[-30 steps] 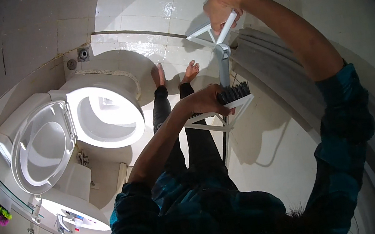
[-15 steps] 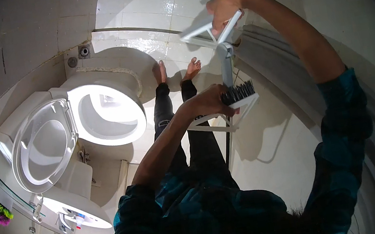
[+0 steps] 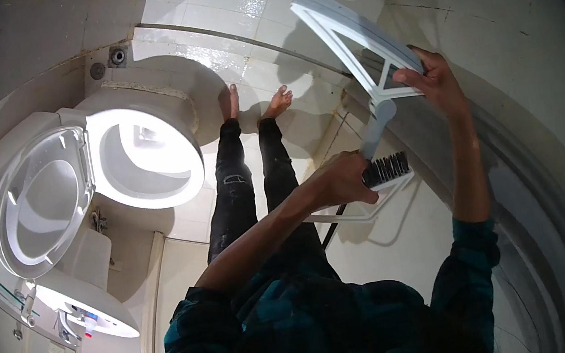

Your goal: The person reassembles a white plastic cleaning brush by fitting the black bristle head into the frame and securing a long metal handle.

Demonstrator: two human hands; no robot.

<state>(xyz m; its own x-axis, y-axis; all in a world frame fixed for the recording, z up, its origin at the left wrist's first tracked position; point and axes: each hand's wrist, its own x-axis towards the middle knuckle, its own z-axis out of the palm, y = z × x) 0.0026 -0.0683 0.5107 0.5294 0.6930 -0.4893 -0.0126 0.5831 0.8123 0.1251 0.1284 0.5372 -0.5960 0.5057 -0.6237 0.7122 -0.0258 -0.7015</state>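
Note:
My right hand (image 3: 439,83) is closed round one corner of a white triangular frame (image 3: 335,31), its thumb pressed on the near side. A grey jointed neck (image 3: 375,130) runs from that frame down to my left hand (image 3: 343,179). My left fingers wrap round a brush head with black bristles (image 3: 387,168), near the lower end of the neck. Below the bristles, a second white frame (image 3: 384,209) sticks out past my left hand. Whether the two heads are one piece is hidden behind my fingers.
On the left stands a white toilet (image 3: 179,192) with its seat and lid (image 3: 46,204) raised. A washbasin (image 3: 110,320) is nearer me. Grey curtain folds (image 3: 500,217) hang at the right. A floor drain (image 3: 118,56) lies near the far wall, and the far tiles look wet.
My right hand has come down and right, turning the upper white frame so its long edge slants up to the left. The brush in my left hand has shifted slightly right and down.

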